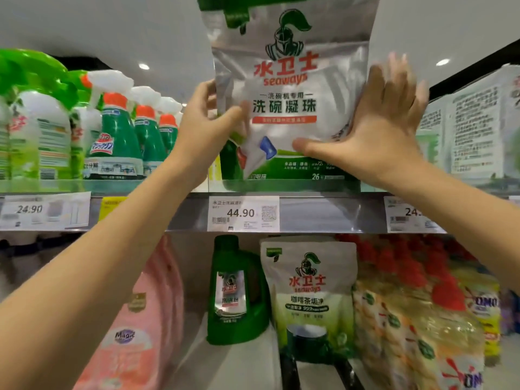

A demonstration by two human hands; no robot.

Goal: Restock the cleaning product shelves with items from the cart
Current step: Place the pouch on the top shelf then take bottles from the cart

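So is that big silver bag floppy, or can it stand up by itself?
Probably floppy: the silver bag shows creases and bulges. It likely tips easily, since the left hand grips its edge and the right hand presses flat against it on the shelf. Its shiny skin may be slippery.

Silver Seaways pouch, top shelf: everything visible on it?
The Seaways pouch is a glossy silver foil-looking stand-up bag with a green top band, a green knight logo, red brand lettering, dark Chinese text, an orange strip and a green base printed with 26. It stands upright at the front edge of the upper shelf, its top cut off by the frame. The left hand grips its left edge, thumb on the front; the right hand presses flat, fingers spread, against its right side.
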